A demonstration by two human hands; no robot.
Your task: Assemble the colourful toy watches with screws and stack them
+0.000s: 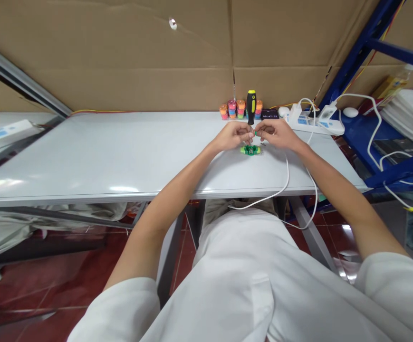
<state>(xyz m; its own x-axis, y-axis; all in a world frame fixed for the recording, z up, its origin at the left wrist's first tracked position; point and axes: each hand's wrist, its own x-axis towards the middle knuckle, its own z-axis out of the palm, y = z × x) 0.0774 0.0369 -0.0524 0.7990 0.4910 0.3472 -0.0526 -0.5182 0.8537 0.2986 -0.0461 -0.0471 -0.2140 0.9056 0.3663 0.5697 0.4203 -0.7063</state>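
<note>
An upright screwdriver point(251, 107) with a black and yellow handle stands with its shaft pointing down at a green, yellow-ended plastic piece point(251, 150) on the white table. My left hand point(234, 135) is closed, its fingertips pinching at the screwdriver's shaft just below the handle. Close beside it on the right, my right hand point(274, 133) is closed too, with a small green piece point(255, 133) showing at its fingertips. Under the right fingers lies a small dark sliver point(263, 144), too small to name.
Several stacks of coloured foam-like pieces point(241, 109) stand at the table's back edge, beside a timer display point(270, 114). A white power strip point(315, 124) with plugged-in chargers is on the right. A white cable point(287, 173) loops over the front edge. Cardboard point(138, 61) walls the back.
</note>
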